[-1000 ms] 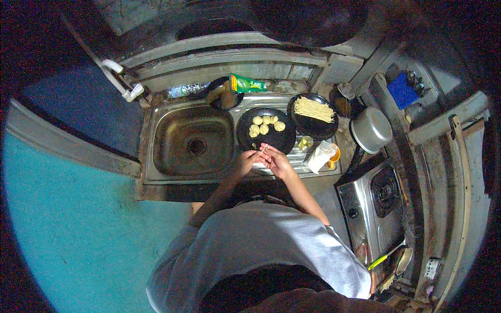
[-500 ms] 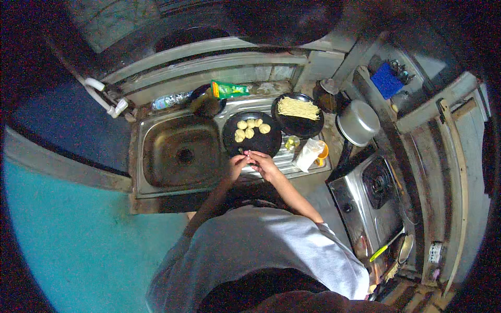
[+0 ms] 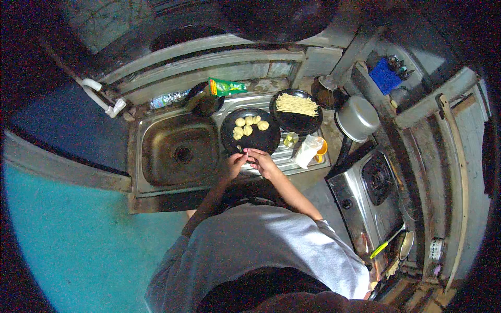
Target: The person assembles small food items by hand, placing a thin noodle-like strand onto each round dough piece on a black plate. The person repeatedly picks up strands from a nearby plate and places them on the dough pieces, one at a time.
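Note:
My left hand (image 3: 234,166) and my right hand (image 3: 262,163) meet fingertip to fingertip at the near rim of a round black plate (image 3: 265,143). Both are closed in a pinch; whatever sits between the fingers is too small to make out. Several pale yellow balls, like dough (image 3: 248,129), lie on the plate's far half. Just right of it, a second black plate (image 3: 296,127) carries a bed of pale noodle-like sticks (image 3: 296,106). Near my right hand stand a small clear glass (image 3: 290,139) with something yellowish in it, a white packet (image 3: 307,152) and an orange cup (image 3: 322,148).
A steel sink basin (image 3: 180,154) lies on the left. Along the back are a clear bottle (image 3: 169,99), a dark bowl (image 3: 206,104) and a green packet (image 3: 228,87). To the right are a metal pot (image 3: 357,119) and a gas stove (image 3: 360,195).
The view has shifted slightly. My hands stay together at the plate's near rim, with only a slight shift of the fingers. The balls have not moved on the plate.

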`<state>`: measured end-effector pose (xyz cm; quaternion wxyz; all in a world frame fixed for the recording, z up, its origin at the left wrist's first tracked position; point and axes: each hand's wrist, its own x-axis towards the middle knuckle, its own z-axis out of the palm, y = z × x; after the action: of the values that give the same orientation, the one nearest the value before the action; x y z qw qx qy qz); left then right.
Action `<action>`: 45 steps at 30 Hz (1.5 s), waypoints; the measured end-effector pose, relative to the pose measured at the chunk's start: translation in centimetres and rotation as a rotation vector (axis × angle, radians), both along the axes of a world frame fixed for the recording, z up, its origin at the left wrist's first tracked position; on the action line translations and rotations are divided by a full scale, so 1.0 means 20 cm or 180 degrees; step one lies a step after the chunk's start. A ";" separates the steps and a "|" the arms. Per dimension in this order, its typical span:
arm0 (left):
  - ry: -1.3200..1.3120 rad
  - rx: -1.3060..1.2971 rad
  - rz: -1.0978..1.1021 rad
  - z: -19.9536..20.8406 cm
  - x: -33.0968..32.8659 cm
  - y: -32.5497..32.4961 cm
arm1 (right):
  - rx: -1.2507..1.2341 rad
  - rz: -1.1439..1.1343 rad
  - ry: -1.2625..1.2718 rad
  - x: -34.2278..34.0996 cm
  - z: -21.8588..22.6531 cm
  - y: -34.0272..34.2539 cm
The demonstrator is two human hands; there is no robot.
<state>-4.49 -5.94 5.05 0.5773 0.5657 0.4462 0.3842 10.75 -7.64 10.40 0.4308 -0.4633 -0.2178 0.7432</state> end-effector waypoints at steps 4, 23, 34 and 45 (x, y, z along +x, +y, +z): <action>-0.0018 0.0070 0.0016 0.13 0.02 -0.02 | 0.0055 0.0088 -0.0067 0.00 0.00 0.00; -0.0421 -0.0645 -0.0438 -0.12 -0.05 0.02 | -0.0170 -0.0231 0.0326 0.00 -0.05 0.00; -0.0104 -0.0362 -0.0197 0.01 -0.01 -0.01 | -0.0322 -0.0221 0.0416 0.02 -0.06 0.00; -0.0953 -0.1022 -0.0148 -0.10 -0.02 0.05 | -0.0537 0.0379 -0.0192 0.00 -0.12 0.00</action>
<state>-4.85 -4.94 3.05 0.7285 0.4133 0.3978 0.3744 10.74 -7.66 7.99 0.3385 -0.5063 -0.1945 0.7689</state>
